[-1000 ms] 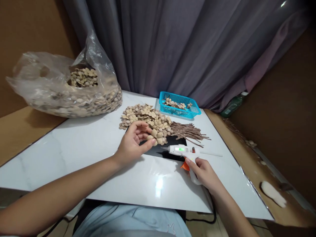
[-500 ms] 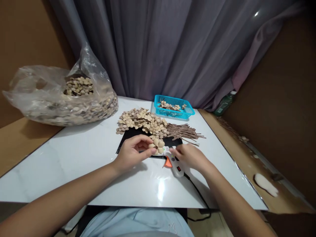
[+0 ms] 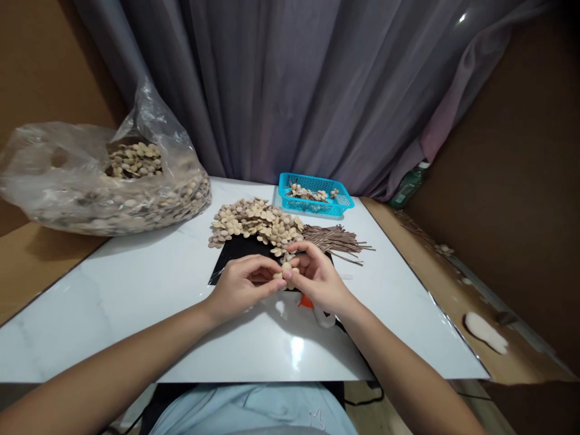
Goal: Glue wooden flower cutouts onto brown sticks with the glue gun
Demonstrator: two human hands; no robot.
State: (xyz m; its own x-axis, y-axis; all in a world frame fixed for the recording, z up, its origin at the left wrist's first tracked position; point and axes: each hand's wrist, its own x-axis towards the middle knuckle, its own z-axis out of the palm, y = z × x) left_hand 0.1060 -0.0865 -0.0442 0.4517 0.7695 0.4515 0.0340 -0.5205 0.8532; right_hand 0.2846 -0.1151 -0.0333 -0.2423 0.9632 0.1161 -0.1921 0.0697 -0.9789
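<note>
Between the fingertips of both hands is a pale flower-shaped piece (image 3: 286,269). My left hand (image 3: 247,279) pinches it from the left, and my right hand (image 3: 316,275) grips it from the right. Below my right hand lies a white glue gun (image 3: 324,318) with an orange trigger, mostly hidden by the hand. A black mat (image 3: 233,257) lies under and behind the hands. Just beyond are a heap of similar flower pieces (image 3: 254,220) and a bundle of thin brown sticks (image 3: 338,240).
A large clear plastic bag (image 3: 113,202) full of flower pieces stands at the left. A blue basket (image 3: 317,205) with sticks and flowers sits at the back. A green bottle (image 3: 408,187) and a white object (image 3: 486,331) are on the right.
My right hand has moved left from above the glue gun and closed on the flower piece beside my left hand. The view has shifted slightly.
</note>
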